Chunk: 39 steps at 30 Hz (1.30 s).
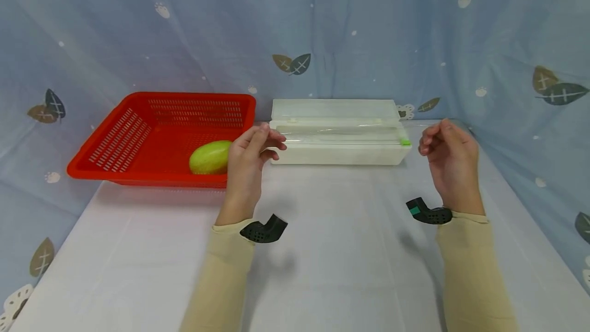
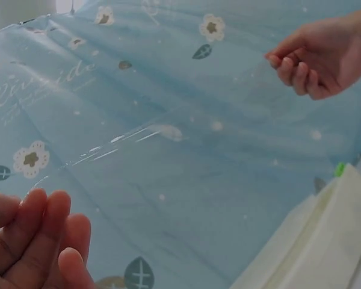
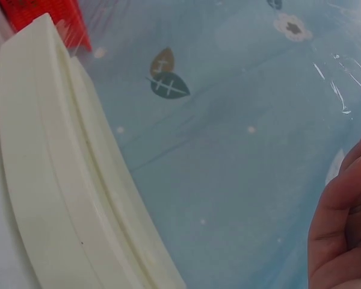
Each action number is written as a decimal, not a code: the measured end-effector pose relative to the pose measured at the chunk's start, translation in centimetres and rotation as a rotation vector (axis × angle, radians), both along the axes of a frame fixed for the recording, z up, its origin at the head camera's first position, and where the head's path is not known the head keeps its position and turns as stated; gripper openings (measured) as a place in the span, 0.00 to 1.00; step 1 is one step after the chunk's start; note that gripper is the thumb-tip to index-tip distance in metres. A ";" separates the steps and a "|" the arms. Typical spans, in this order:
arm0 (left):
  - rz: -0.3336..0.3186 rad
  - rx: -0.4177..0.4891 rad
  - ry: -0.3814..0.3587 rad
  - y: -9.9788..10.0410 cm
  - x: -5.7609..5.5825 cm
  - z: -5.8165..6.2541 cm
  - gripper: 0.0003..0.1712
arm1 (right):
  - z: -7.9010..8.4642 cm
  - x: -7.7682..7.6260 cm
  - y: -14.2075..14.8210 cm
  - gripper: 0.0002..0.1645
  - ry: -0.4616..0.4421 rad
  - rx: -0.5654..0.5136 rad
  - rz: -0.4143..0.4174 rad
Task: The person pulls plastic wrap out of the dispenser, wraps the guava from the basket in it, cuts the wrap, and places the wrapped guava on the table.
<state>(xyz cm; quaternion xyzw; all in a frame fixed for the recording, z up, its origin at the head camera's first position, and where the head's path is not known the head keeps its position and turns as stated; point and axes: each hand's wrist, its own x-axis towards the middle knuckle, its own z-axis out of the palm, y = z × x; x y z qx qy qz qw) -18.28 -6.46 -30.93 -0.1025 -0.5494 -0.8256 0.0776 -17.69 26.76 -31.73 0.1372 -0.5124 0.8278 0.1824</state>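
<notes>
My left hand pinches one edge of a clear sheet of cling film between thumb and fingertips. Across from it, the right hand pinches the other end, its fingers curled in. Shiny streaks in both wrist views show the film spanning the gap between the hands. Behind and between the hands stands a white cling film dispenser, its lid raised. A green slide cutter sits at the dispenser's right end.
A red plastic basket with slotted walls stands at the back left, holding a yellow-green oval fruit partly hidden by my left hand. A white cloth covers the table. Blue patterned fabric hangs behind.
</notes>
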 end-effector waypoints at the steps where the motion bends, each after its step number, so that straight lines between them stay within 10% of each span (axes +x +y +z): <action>1: -0.001 0.001 0.001 0.0 0.0 0.0 0.16 | 0.0 0.0 0.0 0.16 0.000 0.010 -0.005; 20: -0.001 0.014 0.050 -0.3 1.0 1.5 0.15 | 0.9 0.3 -0.5 0.15 0.119 -0.203 0.113; 39: 0.000 0.033 0.166 -0.4 2.0 2.4 0.13 | 1.6 1.0 -1.2 0.14 0.219 -0.253 -0.010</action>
